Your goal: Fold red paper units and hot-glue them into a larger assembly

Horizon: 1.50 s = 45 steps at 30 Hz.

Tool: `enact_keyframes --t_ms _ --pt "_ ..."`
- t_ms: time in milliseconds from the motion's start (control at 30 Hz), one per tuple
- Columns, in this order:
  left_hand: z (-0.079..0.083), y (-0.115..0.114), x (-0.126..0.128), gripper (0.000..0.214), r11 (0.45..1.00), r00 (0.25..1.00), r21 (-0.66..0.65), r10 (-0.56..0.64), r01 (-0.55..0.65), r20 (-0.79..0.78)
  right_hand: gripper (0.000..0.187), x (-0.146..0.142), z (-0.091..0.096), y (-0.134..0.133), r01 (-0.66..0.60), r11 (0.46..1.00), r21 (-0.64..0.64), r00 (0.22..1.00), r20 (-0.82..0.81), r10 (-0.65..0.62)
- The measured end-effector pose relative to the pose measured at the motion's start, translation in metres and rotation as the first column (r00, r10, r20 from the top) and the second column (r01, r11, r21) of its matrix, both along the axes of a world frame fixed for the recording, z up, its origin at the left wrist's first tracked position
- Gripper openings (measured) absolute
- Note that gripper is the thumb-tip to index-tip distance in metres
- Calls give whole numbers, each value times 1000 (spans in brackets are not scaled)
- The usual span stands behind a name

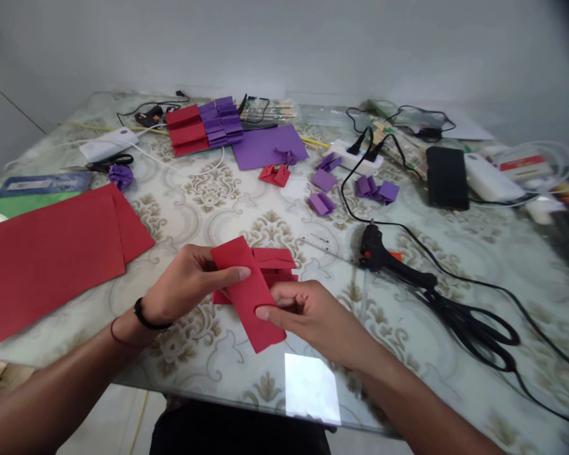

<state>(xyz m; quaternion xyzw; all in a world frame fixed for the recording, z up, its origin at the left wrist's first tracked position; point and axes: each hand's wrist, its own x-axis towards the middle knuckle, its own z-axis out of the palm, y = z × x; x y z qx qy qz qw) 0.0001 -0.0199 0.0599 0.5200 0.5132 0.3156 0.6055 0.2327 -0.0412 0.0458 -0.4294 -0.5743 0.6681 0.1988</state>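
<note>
A narrow strip of red paper [246, 284] slants across the middle of the view, held above the table. My left hand [194, 281] pinches its upper part, thumb on top and fingers behind. Lower down, my right hand [308, 316] grips the strip's right edge between thumb and fingers. Just behind the strip lie folded red paper pieces [277, 258], partly hidden by it and by my hands. Further back on the table are a small folded red piece [274, 175] and several folded purple pieces [322, 203].
Large red sheets [66, 253] cover the left side. A black glue gun [384, 256] and black-handled scissors [474, 328] lie to the right, with a cable running past. At the back are a white power strip [355, 157], a phone [447, 178] and a purple sheet [265, 146].
</note>
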Motion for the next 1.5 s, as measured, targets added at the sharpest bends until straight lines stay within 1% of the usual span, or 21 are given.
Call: enact_keyframes --t_ms 67,133,267,300,400,467,533,633,667,867,967,1100,1167,1267,1333,1400,1500 --pt "-1 0 1 27 998 999 51 43 -44 4 44 0 0 1 -1 1000 -18 1000 -7 1" --pt "-2 -1 3 29 996 999 74 46 -47 8 43 0 0 1 14 1000 -23 1000 -15 -15" --pt "-2 -2 5 30 997 997 28 -73 73 -10 44 -1 1 1 47 999 -18 999 -26 -48" --pt "-1 -2 5 30 996 997 27 -80 80 -18 42 -1 1 1 45 998 -36 998 -41 -47" --pt "0 -1 2 29 996 999 86 1 3 -46 39 -1 0 1 35 991 -131 992 -112 -50" --pt "-1 0 1 30 990 998 130 51 -45 -44 40 -1 -2 1 44 985 -164 986 -154 -70" --pt "-4 -1 3 31 992 999 127 27 -23 -33 40 -1 -4 0 63 985 -162 980 -176 -92" --pt "-7 -4 6 37 992 994 94 -77 83 -72 40 -1 -4 0 80 983 -167 975 -192 -112" --pt "-7 -5 7 39 991 992 88 -92 100 -90 40 0 -4 0 84 982 -168 974 -193 -117" --pt "-1 -1 5 37 993 991 119 -13 28 -130 44 1 -2 0 116 982 -145 967 -211 -146" --pt "1 0 4 38 990 991 138 -19 37 -132 44 0 -1 0 127 982 -141 965 -211 -155" --pt "3 -2 7 40 984 992 173 -11 32 -123 45 1 0 0 119 983 -141 977 -162 -141" --pt "2 -3 8 38 985 993 165 -28 47 -117 45 0 1 -1 120 983 -135 980 -144 -140" --pt "1 -4 10 33 985 990 131 -96 110 -105 45 0 1 -2 128 982 -136 979 -142 -147" --pt "-1 -4 10 31 985 987 106 -121 133 -110 46 -1 2 -3 122 982 -141 980 -140 -142" --pt "-2 -5 9 31 987 983 81 -131 142 -127 48 -1 3 -2 107 985 -134 984 -130 -124" --pt "-4 -5 7 33 984 975 55 -161 171 -150 47 0 4 -2 76 993 -92 990 -112 -87"
